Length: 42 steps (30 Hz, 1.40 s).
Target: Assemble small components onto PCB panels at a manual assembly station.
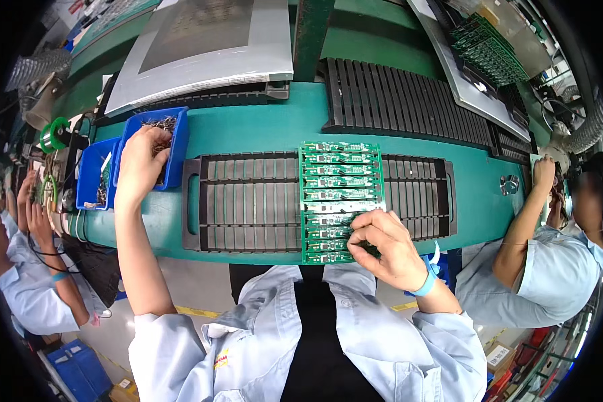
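My left hand (141, 161) reaches into a blue bin (178, 155) of loose thin-leaded parts (162, 124). Its fingers curve over the parts, with the thumb apart from them. A green circuit board panel (338, 183), made up of several narrow strips with small components, lies across a black slotted rack (251, 202). Over the panel's lower right part, my right hand (388, 249) has thumb and fingers pinched together. Whatever sits between those fingertips is too small and covered to name. Dark little parts show on the strips beside them.
Another blue bin (92, 175) stands left of the first, near a green wire spool (55, 134). Behind are a framed grey panel (201, 50) and a second black rack (395, 100). A small clear dish (509, 184) lies right. Co-workers sit on both sides.
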Available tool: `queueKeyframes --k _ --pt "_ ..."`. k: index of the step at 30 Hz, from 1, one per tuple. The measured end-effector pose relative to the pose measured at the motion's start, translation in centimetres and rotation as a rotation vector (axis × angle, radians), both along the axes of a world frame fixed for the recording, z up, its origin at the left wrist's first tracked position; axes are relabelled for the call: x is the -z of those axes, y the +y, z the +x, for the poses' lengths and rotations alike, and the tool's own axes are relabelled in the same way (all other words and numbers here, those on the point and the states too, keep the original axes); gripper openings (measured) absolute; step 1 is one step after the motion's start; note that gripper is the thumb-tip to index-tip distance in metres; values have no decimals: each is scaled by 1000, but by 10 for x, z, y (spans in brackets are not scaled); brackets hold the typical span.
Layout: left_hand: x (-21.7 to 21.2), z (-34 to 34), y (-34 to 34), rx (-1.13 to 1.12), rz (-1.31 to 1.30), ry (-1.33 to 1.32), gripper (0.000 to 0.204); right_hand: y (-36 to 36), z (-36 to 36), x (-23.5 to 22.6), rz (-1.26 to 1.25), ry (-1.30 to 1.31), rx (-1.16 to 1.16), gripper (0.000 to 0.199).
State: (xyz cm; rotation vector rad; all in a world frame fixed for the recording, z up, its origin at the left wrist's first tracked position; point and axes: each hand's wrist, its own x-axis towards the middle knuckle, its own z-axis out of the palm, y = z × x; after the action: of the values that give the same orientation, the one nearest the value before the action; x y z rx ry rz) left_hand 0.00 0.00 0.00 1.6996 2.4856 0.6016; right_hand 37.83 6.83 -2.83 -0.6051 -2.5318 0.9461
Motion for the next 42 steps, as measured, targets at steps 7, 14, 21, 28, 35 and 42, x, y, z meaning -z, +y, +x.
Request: queueKeyframes --k 7,14,21,28,35,42 --pt "11 9 4 -116 30 -250 3 5 4 -4 51 28 -25 11" --pt "13 11 4 -142 126 -277 3 5 3 -4 81 33 -5 12" --pt "3 23 4 -219 91 -266 7 4 4 -4 139 21 -13 13" --pt "3 23 3 -242 113 -209 11 2 3 -4 167 26 -12 12" --pt "19 8 -3 -117 266 -140 13 -1 2 -5 261 20 -31 10" --pt "8 14 0 -258 285 -387 12 -3 10 -5 216 -30 18 9"
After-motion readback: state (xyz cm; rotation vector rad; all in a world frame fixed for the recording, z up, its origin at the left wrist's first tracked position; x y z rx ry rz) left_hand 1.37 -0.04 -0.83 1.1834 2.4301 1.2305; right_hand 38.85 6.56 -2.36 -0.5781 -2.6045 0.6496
